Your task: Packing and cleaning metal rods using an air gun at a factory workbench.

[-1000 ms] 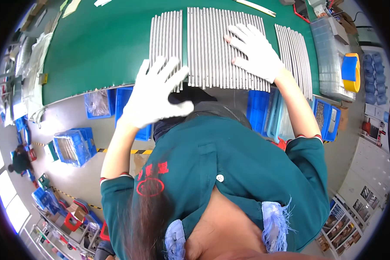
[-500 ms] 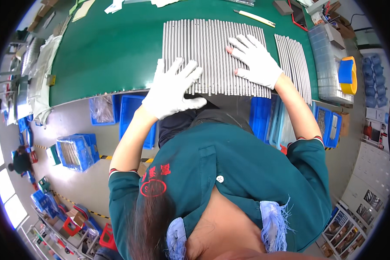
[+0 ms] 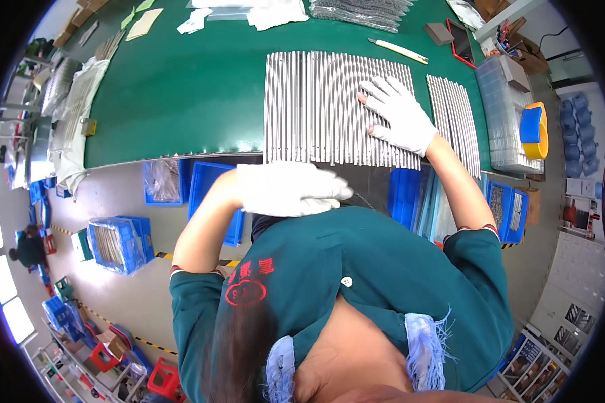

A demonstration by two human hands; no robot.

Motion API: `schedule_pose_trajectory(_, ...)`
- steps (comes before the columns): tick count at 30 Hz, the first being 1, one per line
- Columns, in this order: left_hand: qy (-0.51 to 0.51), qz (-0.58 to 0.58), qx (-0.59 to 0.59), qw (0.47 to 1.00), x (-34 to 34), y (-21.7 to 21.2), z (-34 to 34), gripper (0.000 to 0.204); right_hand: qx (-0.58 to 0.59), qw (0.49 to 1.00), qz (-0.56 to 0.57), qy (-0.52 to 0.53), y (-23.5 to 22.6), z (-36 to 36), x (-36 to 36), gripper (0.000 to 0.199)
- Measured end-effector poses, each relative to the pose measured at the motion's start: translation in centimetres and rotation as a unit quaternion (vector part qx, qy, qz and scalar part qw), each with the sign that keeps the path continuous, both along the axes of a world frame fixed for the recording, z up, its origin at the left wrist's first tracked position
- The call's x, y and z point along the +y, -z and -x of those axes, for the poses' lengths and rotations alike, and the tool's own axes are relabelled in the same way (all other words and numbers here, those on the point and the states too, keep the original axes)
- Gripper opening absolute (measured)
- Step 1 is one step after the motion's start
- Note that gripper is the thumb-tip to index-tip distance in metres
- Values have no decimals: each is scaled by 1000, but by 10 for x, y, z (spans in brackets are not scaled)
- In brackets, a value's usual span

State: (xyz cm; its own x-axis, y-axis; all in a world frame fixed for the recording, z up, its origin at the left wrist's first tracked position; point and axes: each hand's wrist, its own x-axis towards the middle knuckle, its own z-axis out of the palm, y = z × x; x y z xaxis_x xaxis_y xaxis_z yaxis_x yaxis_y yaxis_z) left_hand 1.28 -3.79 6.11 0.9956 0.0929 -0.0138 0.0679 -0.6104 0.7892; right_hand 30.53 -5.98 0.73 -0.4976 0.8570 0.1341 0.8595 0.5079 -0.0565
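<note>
A wide row of thin silvery metal rods [image 3: 316, 107] lies side by side on the green table, near ends at its front edge. My right hand [image 3: 402, 117], in a white glove with bare thumb and index fingertips, rests open across the right part of the row. Along the near rod ends, just off the table edge, my gloved left hand [image 3: 286, 188] is turned sideways with fingers stretched to the right. Nothing shows in it; whether it touches the rod ends I cannot tell. A narrower group of rods [image 3: 454, 124] lies apart, right of my right wrist.
Beyond the rods lie a pale-handled cutter knife [image 3: 400, 51], a grey block [image 3: 438, 33] and a bagged stack [image 3: 363, 12]. Clear plastic trays [image 3: 503, 111] with a blue-and-yellow tape roll [image 3: 534, 131] stand at right. Blue bins [image 3: 212, 195] sit below the table edge.
My left hand has come off the rods' top, back toward me to their near ends, and turned sideways. My right hand stays on the rods. The whole view has shifted slightly.
</note>
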Motion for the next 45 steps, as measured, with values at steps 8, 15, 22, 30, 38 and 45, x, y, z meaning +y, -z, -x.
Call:
schedule_pose_trajectory(8,-319,-411,-1,854,31,69,-39,66,-28,994,52,-90,-10,19,-3,66)
schedule_pose_trajectory(15,-326,-413,-2,851,39,65,-11,59,-19,992,27,-126,-9,49,9,63)
schedule_pose_trajectory(22,-398,-391,138,818,49,64,61,58,67,983,-13,-169,2,123,37,59)
schedule_pose_trajectory(30,-431,-382,91,813,25,65,81,60,69,997,-42,-11,-25,45,3,59)
schedule_pose_trajectory(38,-406,-385,88,824,9,53,68,77,21,999,0,46,-6,18,-25,61)
schedule_pose_trajectory(45,-404,-396,97,819,1,60,58,82,36,991,39,-123,-8,107,3,63)
